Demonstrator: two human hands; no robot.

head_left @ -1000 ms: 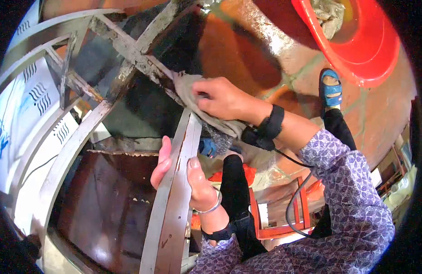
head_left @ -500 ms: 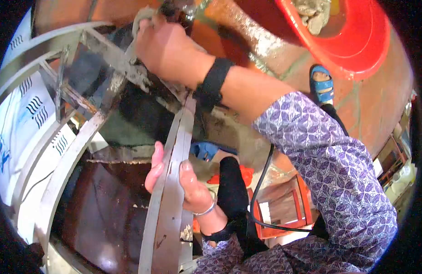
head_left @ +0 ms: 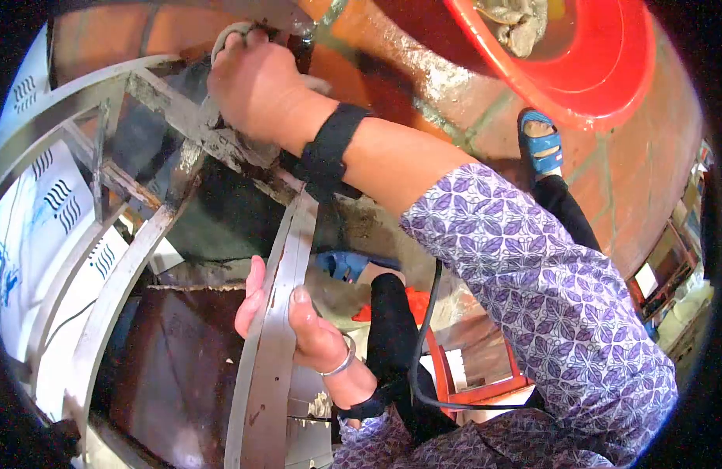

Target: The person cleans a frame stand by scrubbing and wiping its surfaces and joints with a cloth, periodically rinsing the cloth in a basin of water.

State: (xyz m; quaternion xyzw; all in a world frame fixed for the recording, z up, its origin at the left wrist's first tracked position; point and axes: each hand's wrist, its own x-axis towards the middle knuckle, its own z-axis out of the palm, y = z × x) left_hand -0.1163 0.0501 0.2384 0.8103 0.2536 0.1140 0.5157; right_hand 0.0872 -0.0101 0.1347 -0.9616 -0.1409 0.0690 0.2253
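A grey-painted wooden frame, worn down to bare wood in places, lies across the left side, with a long leg (head_left: 276, 336) running toward me. My left hand (head_left: 310, 328), with a bangle at its wrist, is wrapped round that leg, thumb on the right side and fingers on the left. At the far end, my right hand (head_left: 255, 90) is closed on a wet grey cloth (head_left: 224, 39), pressed against the frame's crosspiece (head_left: 197, 117). Part of the cloth is hidden under the fingers.
A red basin (head_left: 611, 86) with a bunched cloth (head_left: 521, 27) stands at the upper right on wet floor tiles (head_left: 431, 62). A white printed sheet (head_left: 44, 203) and a dark brown glossy panel (head_left: 181, 352) lie by the frame. A red stool (head_left: 486, 391) and black cable (head_left: 419, 344) are close by.
My right hand has shifted a little left and down along the frame with the cloth. My left hand keeps its hold on the leg. The view has moved slightly.
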